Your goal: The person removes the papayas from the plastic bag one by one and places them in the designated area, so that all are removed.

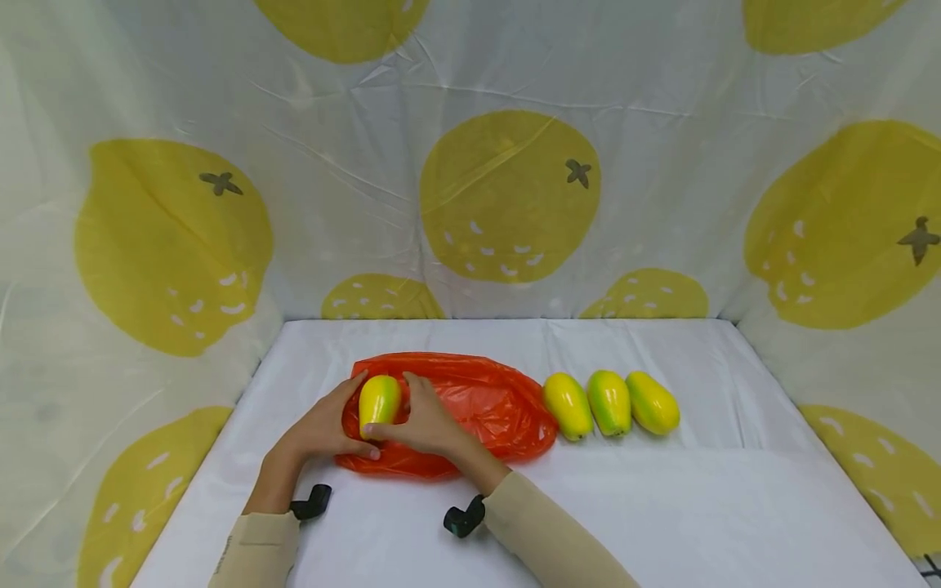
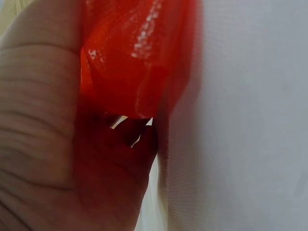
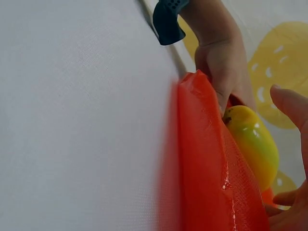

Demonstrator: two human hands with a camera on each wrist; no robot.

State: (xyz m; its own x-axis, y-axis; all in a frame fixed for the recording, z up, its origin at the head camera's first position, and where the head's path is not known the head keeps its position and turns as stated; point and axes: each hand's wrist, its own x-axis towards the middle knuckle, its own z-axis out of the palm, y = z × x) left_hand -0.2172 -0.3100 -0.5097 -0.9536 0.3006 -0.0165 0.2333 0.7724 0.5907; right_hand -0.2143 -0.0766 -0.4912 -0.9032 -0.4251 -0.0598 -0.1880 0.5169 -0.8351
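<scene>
A yellow-green papaya point(image 1: 380, 402) lies at the left end of a red plastic bag point(image 1: 481, 408), its upper side uncovered in the head view. My left hand point(image 1: 319, 425) curls round the papaya's left side and holds the bag there. In the left wrist view, red film point(image 2: 130, 57) fills the space between thumb and fingers. My right hand point(image 1: 426, 420) is on the papaya's other side, thumb and fingers spread. The right wrist view shows a gap between this right hand point(image 3: 293, 159) and the papaya point(image 3: 252, 144); the bag point(image 3: 207, 159) partly covers the fruit.
Three more papayas point(image 1: 608, 403) lie side by side, just right of the bag. White cloth point(image 1: 662, 506) covers the table. Lemon-printed curtains point(image 1: 507, 196) enclose the back and both sides. Each wrist carries a small black camera mount point(image 1: 465, 518).
</scene>
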